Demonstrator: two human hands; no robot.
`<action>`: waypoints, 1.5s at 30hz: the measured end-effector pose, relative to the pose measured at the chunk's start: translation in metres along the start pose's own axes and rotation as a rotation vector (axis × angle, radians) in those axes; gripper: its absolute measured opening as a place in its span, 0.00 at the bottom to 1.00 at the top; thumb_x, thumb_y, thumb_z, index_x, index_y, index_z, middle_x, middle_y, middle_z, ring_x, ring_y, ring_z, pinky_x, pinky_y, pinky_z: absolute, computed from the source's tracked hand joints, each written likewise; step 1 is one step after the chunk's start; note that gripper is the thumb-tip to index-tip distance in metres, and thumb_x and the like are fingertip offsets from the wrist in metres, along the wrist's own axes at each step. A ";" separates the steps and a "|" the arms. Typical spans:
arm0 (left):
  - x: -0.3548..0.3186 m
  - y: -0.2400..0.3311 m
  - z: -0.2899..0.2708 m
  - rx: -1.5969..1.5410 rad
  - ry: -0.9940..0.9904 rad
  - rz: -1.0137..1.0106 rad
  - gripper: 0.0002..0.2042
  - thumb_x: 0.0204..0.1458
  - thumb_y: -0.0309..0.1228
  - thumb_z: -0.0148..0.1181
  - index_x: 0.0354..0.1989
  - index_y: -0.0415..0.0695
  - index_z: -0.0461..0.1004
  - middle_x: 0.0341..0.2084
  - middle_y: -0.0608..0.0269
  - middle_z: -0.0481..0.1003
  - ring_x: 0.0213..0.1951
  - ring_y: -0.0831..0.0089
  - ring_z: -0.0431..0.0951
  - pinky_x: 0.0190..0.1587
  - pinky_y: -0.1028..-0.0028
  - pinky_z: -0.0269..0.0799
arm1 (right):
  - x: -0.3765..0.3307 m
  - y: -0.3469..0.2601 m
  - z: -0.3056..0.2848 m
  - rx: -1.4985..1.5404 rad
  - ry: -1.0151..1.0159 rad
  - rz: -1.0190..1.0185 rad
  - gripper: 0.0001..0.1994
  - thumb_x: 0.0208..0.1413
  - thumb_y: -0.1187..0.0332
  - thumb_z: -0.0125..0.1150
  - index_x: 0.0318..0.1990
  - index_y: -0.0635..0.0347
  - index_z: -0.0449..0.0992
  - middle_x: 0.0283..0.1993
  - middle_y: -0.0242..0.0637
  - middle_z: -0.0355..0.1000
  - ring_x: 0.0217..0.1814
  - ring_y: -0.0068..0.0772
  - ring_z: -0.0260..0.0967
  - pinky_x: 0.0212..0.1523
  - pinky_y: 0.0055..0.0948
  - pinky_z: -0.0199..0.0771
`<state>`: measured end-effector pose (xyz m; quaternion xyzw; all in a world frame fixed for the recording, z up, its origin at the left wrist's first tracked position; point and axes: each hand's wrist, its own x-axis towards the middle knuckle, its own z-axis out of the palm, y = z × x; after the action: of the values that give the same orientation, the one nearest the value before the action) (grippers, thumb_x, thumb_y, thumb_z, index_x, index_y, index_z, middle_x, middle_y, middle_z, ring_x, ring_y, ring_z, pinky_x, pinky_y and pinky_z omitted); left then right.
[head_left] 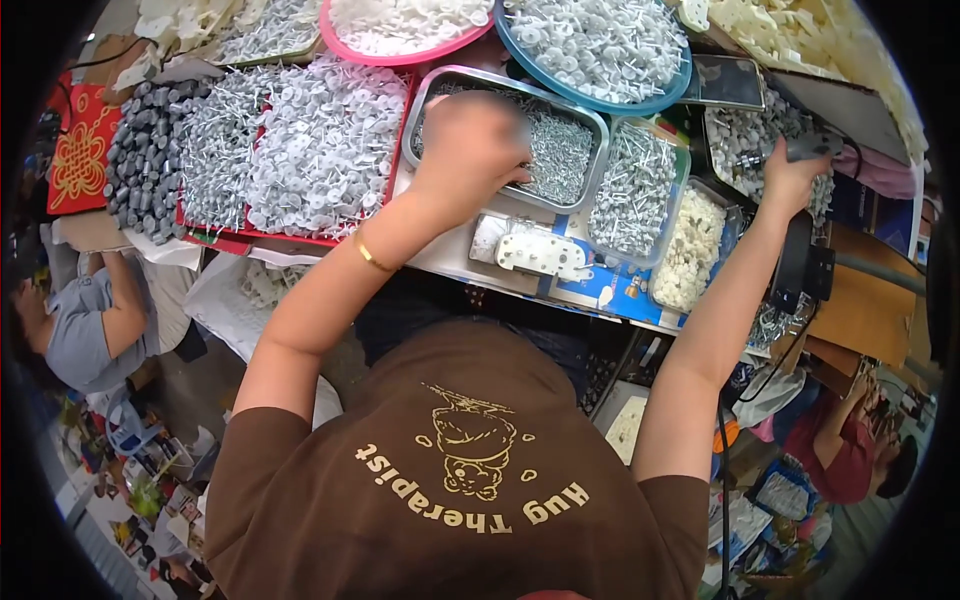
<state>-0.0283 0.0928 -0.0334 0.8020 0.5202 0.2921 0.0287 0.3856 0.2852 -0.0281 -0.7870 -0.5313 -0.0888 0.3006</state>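
"What's each hand at?"

"My left hand is down at the metal tray, over the small screws. Picking some out, I'd judge, but whether that grip is wide, narrow or loaded I can't tell (there's a blur right across it)."

"And your right?"

"My right hand has its grip closed round a grey tool, held over the heap of pale pieces at the far right."

"Where's the white part?"

"Lying on the table, just on my side of the tray, with neither hand touching it."

"So what does the next move call for?"

"As I judge it, a light pinch on the left, enough to part a screw or two from the pile, then a lift clear of the rim. On the right, a steady hold."
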 end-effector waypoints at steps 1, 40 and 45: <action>0.000 -0.001 0.001 0.003 0.004 -0.001 0.02 0.46 0.33 0.69 0.28 0.55 0.83 0.30 0.75 0.73 0.41 0.71 0.72 0.54 0.58 0.52 | -0.005 0.001 -0.003 0.091 -0.002 0.043 0.50 0.48 0.44 0.71 0.70 0.65 0.49 0.59 0.67 0.68 0.59 0.69 0.68 0.59 0.54 0.67; 0.004 -0.001 -0.007 -0.122 0.070 -0.112 0.10 0.41 0.45 0.73 0.21 0.57 0.80 0.21 0.81 0.78 0.35 0.76 0.74 0.54 0.57 0.50 | -0.192 -0.145 -0.167 1.771 -0.788 -0.005 0.26 0.62 0.54 0.50 0.55 0.72 0.64 0.24 0.37 0.64 0.15 0.27 0.60 0.17 0.28 0.68; -0.004 0.059 -0.026 -0.425 0.038 0.086 0.09 0.39 0.41 0.75 0.21 0.58 0.78 0.24 0.82 0.75 0.37 0.77 0.73 0.52 0.62 0.50 | -0.196 -0.144 -0.170 1.844 -0.737 -0.083 0.30 0.61 0.43 0.48 0.50 0.67 0.66 0.24 0.37 0.63 0.13 0.26 0.57 0.15 0.27 0.64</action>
<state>0.0058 0.0553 0.0069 0.7938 0.4124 0.4112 0.1751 0.2058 0.0716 0.0731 -0.2046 -0.4800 0.5988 0.6076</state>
